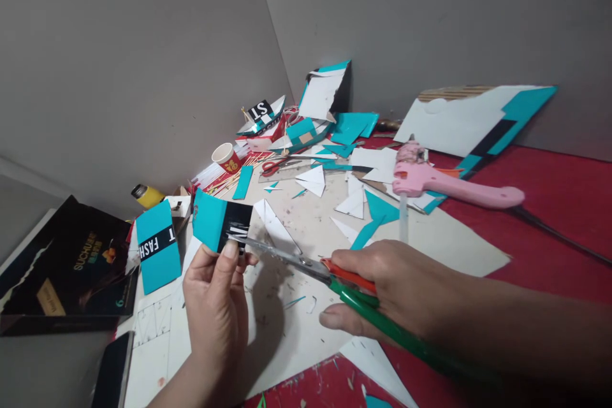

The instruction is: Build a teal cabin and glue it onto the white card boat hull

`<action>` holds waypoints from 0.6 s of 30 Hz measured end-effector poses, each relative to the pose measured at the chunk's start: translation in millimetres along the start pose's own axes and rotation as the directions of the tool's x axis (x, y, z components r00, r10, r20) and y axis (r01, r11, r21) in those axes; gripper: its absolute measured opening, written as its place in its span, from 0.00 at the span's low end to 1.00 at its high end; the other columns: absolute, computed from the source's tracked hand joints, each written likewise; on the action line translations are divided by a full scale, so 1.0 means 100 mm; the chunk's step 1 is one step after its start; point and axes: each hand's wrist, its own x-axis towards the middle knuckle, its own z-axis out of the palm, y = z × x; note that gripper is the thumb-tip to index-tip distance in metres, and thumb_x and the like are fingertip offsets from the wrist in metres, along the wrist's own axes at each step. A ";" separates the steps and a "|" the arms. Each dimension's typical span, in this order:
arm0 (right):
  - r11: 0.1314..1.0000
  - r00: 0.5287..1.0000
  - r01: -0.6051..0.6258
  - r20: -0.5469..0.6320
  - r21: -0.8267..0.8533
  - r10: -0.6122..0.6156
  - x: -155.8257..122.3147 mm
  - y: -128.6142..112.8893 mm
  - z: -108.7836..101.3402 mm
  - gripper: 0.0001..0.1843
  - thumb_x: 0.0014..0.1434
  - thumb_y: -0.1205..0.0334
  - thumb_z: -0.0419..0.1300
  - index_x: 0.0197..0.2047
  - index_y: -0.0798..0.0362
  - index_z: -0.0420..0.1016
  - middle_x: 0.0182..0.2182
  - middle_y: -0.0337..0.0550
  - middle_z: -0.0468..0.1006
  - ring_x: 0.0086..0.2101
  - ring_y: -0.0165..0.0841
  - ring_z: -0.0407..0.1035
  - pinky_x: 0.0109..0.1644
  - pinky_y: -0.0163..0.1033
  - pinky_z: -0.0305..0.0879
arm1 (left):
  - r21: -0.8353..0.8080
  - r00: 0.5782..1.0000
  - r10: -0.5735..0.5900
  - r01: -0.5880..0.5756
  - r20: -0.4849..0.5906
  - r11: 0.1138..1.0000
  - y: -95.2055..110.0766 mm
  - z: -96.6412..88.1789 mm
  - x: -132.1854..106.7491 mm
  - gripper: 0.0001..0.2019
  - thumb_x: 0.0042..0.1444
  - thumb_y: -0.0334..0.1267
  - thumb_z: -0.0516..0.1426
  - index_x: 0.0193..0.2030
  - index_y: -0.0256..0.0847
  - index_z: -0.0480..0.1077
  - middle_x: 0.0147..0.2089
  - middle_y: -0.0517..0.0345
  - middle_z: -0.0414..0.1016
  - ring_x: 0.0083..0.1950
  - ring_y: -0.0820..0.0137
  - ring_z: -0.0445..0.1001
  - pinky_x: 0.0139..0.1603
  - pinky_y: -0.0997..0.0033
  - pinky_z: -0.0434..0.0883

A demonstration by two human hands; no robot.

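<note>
My left hand (216, 306) pinches a small card piece (218, 220), teal with a black band, and holds it upright above the table. My right hand (382, 290) grips scissors (306, 262) with orange and green handles. The metal blades point left and their tips meet the lower edge of the card piece. A white folded paper (275, 224) lies just behind the blades.
A pink glue gun (447, 183) lies at the right on the red tablecloth (564, 204). Teal and white offcuts (356, 204), red scissors (275, 166), a paper cup (224, 155), a black box (62, 268), a phone (111, 373) and a large card sheet (478, 118) surround the work area.
</note>
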 end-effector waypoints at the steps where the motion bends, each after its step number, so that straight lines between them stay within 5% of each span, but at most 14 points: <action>1: 1.000 1.000 -0.010 0.003 0.006 0.010 0.00 -0.01 -0.01 0.21 0.53 0.40 0.60 0.28 0.51 0.66 0.21 0.38 0.70 0.20 0.28 0.57 0.24 0.34 0.53 | -0.002 1.000 -0.001 0.001 0.007 1.000 0.00 0.00 0.00 0.03 0.51 0.32 0.66 0.31 0.40 0.77 0.31 0.61 0.78 0.29 0.76 0.75 0.33 0.77 0.75; 18: 1.000 0.998 -0.014 0.066 0.006 0.013 -0.03 -0.11 -0.13 0.21 0.52 0.40 0.61 0.29 0.50 0.65 0.22 0.38 0.70 0.21 0.30 0.59 0.23 0.34 0.52 | 0.035 1.000 -0.001 0.001 0.005 0.999 0.08 -0.03 0.04 0.05 0.50 0.33 0.66 0.35 0.41 0.78 0.36 0.60 0.78 0.33 0.76 0.72 0.33 0.78 0.73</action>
